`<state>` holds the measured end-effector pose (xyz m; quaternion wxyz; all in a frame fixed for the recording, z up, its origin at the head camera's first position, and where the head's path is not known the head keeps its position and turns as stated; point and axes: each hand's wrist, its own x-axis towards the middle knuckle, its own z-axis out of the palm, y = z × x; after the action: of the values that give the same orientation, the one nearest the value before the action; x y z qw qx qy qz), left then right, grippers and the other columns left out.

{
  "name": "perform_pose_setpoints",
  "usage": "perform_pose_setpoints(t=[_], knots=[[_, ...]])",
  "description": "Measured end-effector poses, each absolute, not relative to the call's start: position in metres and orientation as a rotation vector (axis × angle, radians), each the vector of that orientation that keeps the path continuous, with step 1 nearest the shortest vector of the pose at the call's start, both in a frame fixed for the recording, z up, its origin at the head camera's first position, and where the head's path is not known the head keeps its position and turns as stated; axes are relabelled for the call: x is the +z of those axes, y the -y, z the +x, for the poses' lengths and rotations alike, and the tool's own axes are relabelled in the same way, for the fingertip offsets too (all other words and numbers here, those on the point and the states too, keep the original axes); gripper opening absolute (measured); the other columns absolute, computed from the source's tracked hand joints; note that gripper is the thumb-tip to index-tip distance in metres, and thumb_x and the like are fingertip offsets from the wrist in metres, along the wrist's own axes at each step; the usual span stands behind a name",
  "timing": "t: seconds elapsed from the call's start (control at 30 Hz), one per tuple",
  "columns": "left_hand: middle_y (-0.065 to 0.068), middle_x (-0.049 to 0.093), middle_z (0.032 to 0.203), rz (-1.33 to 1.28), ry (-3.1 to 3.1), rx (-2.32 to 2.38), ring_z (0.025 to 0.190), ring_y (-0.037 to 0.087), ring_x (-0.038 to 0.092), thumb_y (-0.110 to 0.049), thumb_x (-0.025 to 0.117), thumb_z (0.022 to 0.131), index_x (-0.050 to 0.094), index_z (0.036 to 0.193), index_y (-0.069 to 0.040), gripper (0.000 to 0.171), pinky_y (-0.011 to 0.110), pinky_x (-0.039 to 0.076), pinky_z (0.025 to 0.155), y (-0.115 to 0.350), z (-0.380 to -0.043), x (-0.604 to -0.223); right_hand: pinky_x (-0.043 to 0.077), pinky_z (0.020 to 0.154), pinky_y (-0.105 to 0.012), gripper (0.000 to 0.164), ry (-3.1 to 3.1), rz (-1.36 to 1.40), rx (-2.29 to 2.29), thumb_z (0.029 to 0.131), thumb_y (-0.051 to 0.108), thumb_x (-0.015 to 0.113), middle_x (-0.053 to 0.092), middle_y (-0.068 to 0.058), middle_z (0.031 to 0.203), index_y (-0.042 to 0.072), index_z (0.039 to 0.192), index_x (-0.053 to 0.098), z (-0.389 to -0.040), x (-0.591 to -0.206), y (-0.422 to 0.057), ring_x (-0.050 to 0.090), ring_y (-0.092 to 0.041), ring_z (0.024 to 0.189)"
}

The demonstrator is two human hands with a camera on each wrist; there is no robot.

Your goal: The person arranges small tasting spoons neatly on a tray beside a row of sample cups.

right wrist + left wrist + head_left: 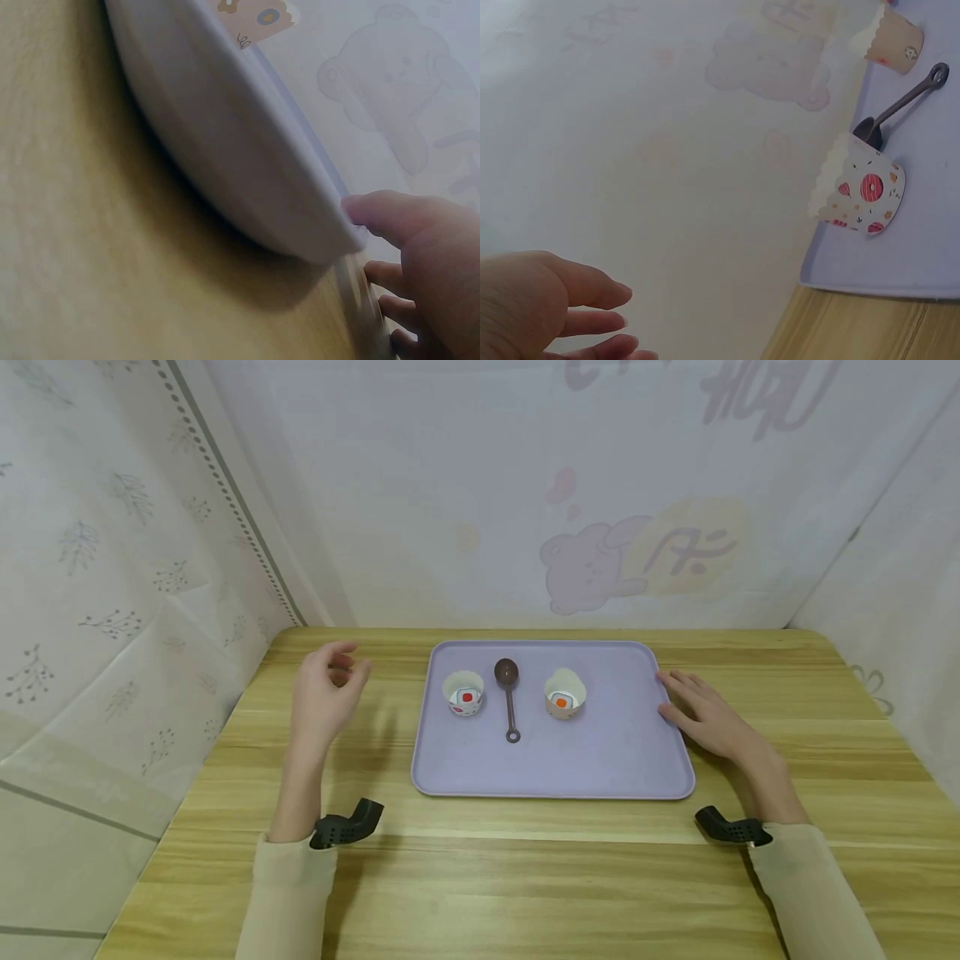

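A pale purple tray [600,768] bears two paper baking cups with a brown measuring spoon [506,673] lying between them. The left cup [862,187] is white with red and orange prints and has a red-marked piece inside. A tan cup [564,710] to its right contains an orange-marked piece. Left of the tray, my left hand [322,697] hovers apart from it, its fingers loosely bent around nothing. My right hand [708,718] lies at the tray's right edge, fingers extended; in the right wrist view its thumb [382,214] touches the rim.
The tray stands toward the back of a wood-grain table [525,885]. Behind the table hangs a pale curtain [420,502] with a bear print, and more cloth hangs at both sides. Black wrist mounts [348,825] sit at both sleeve cuffs.
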<state>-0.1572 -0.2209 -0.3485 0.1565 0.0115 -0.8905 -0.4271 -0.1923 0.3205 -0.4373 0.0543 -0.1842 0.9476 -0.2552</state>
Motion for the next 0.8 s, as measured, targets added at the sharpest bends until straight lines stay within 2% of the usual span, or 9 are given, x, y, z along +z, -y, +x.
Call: perform_pose_setpoints(t=[0.3,0.6,0.8], knots=[[0.022,0.057,0.116,0.078,2.568,-1.214,0.101,0.035,0.059,-0.021,0.061,0.101,0.058,0.135,0.001,0.041,0.041,0.047,0.081,0.231,-0.157,-0.351,0.011,0.112,-0.071,0.066,-2.886,-0.554,-0.765,0.106,0.038,0.049,0.018,-0.032,0.161,0.007,0.160,0.025,-0.192,-0.438,-0.320,0.009,-0.053,0.147],[0.022,0.058,0.116,0.137,2.562,-1.213,0.101,0.034,0.060,-0.020,0.061,0.100,0.059,0.134,0.000,0.040,0.033,0.046,0.075,0.243,-0.159,-0.356,0.010,0.113,-0.071,0.066,-2.877,-0.544,-0.776,0.106,0.038,0.049,0.018,-0.031,0.161,0.008,0.160,0.024,-0.192,-0.438,-0.320,0.008,-0.052,0.148],[0.023,0.058,0.115,0.146,2.562,-1.218,0.102,0.036,0.060,-0.020,0.062,0.099,0.059,0.134,0.002,0.041,0.036,0.047,0.077,0.246,-0.160,-0.358,0.010,0.113,-0.071,0.067,-2.879,-0.540,-0.767,0.106,0.038,0.048,0.018,-0.031,0.161,0.008,0.160,0.024,-0.191,-0.436,-0.319,0.008,-0.052,0.148]])
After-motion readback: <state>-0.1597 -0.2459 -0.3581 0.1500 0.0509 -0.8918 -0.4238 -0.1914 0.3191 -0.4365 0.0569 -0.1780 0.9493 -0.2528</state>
